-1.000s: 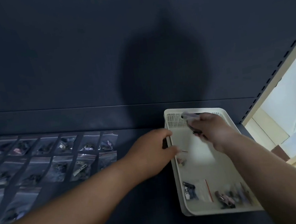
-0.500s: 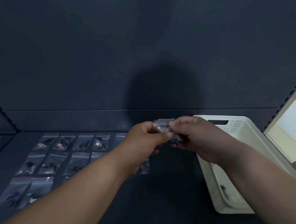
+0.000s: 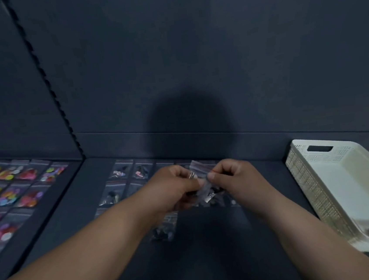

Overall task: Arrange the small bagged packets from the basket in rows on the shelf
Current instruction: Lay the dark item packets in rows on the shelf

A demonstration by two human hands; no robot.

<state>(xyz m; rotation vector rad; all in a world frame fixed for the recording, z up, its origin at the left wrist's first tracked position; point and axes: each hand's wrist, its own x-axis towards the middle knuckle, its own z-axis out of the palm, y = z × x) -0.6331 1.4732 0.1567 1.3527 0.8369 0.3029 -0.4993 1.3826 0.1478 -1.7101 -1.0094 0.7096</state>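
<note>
Both hands meet above the middle of the dark shelf (image 3: 213, 246). My left hand (image 3: 172, 189) and my right hand (image 3: 230, 178) pinch one small clear bagged packet (image 3: 203, 183) between them, held just over the shelf. Rows of packets with dark small parts (image 3: 124, 182) lie flat on the shelf behind and under the hands, partly hidden by them. The cream plastic basket (image 3: 315, 185) stands at the right, with a few packets blurred in its near corner.
A neighbouring shelf section at the left holds rows of packets with colourful pieces (image 3: 13, 187). A perforated upright (image 3: 43, 79) divides the two sections. The dark back panel rises behind. A pale surface shows beyond the basket at the far right.
My right hand lifted a packet out of the basket and carried it left to meet my left hand. The view swung left, so the basket now sits at the right edge.
</note>
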